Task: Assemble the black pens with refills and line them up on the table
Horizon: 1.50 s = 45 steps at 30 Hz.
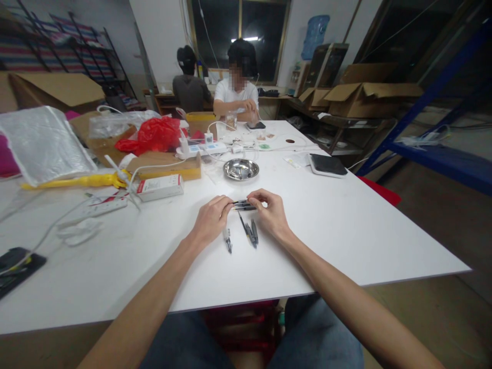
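I see my left hand (211, 218) and right hand (271, 210) each with a grip pinched on one end of a small bundle of pens (243, 205), held level so they stay aligned, just nearer me than the steel bowl (241, 169); loose pens (249, 233) lie below on the surface (346, 225).

1. Even indoor light from overhead; a ceiling lamp reflects in the dark window (240, 38).
2. The white table (346, 220) is bright, with soft shadows.
3. Wide-angle bending at the edges; the background is slightly soft.

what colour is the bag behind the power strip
Red plastic bag, clearest in the head view.
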{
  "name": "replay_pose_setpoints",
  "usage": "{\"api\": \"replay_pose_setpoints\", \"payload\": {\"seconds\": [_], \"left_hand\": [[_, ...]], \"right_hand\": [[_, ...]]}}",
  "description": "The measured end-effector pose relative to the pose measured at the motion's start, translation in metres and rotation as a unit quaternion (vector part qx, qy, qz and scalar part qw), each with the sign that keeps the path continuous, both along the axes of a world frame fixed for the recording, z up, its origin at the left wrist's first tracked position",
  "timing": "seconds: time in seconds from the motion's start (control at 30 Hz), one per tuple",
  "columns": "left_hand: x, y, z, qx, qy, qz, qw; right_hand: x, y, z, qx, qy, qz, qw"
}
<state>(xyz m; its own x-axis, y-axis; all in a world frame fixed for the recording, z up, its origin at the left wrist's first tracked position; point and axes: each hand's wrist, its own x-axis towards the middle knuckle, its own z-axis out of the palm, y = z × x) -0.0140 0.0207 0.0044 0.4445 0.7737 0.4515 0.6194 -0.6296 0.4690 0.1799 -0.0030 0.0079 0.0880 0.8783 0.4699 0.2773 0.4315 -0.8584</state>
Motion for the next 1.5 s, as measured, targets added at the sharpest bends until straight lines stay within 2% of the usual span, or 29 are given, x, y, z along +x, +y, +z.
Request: {"api": "replay_pose_setpoints", "payload": {"seconds": [0.13,0.5,0.73,0.93,1.13,1.4,1.5], "left_hand": [[-0.0002,-0.0003,0.0004,-0.002,0.004,-0.004,1.0],[-0.0015,-0.0007,0.0024,0.002,0.009,0.017,1.0],[-0.0011,-0.0019,0.0045,-0.004,0.017,0.017,1.0],[-0.0016,-0.0022,0.0044,-0.01,0.002,0.007,1.0],[-0.0004,-0.0038,0.0042,-0.011,0.016,0.003,1.0],[0.0015,-0.0047,0.004,-0.01,0.008,0.023,1.0],[0.0023,-0.0051,0.0032,-0.012,0.012,0.016,1.0]], "right_hand": [[-0.0009,0.0004,-0.0026,-0.011,-0.011,0.034,0.999],[0.0052,0.0047,-0.0036,-0.014,0.04,-0.019,0.999],[-0.0016,0.0025,-0.0058,-0.026,0.009,0.047,0.999],[-0.0007,0.0026,-0.0031,-0.03,0.059,-0.001,0.998],[-0.0031,0.0006,-0.0049,-0.026,0.013,0.046,0.999],[0.0004,0.0018,-0.0032,-0.015,0.041,0.006,0.999],[-0.0022,0.0005,-0.0045,-0.014,0.011,0.041,0.999]]}}
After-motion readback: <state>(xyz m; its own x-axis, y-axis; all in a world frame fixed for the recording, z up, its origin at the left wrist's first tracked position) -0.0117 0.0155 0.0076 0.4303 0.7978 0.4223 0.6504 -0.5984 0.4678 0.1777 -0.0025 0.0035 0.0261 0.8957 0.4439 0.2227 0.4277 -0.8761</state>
